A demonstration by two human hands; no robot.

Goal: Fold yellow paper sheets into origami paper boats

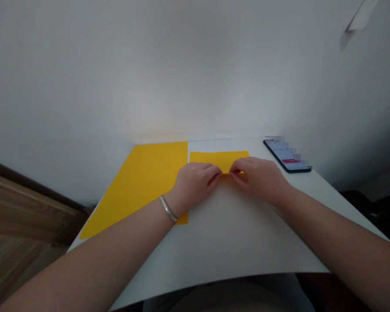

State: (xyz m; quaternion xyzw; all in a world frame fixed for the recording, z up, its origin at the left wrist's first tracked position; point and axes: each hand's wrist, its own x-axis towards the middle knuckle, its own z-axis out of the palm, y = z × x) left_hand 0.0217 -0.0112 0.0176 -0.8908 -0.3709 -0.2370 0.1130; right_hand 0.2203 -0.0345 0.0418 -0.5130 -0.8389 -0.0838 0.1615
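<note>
A small sheet of yellow paper [219,158] lies in the middle of the table, its near edge pinched up in a narrow fold. My left hand [198,180] is closed on that edge, thumb and fingertips pressed together. Close beside it, my right hand [258,177] pinches the same edge a little farther right. A short stretch of the folded edge shows between the two hands; the rest of it is hidden behind the fingers. To the left a larger yellow sheet [139,184] lies flat, partly covered by my left hand and forearm, which wears a silver bracelet [168,209].
The white table [221,242] stands against a pale wall [195,69]. A smartphone [287,156] with its screen lit lies at the back right edge. Wooden furniture [22,216] stands at the left, and a dark object [373,208] is beyond the right edge.
</note>
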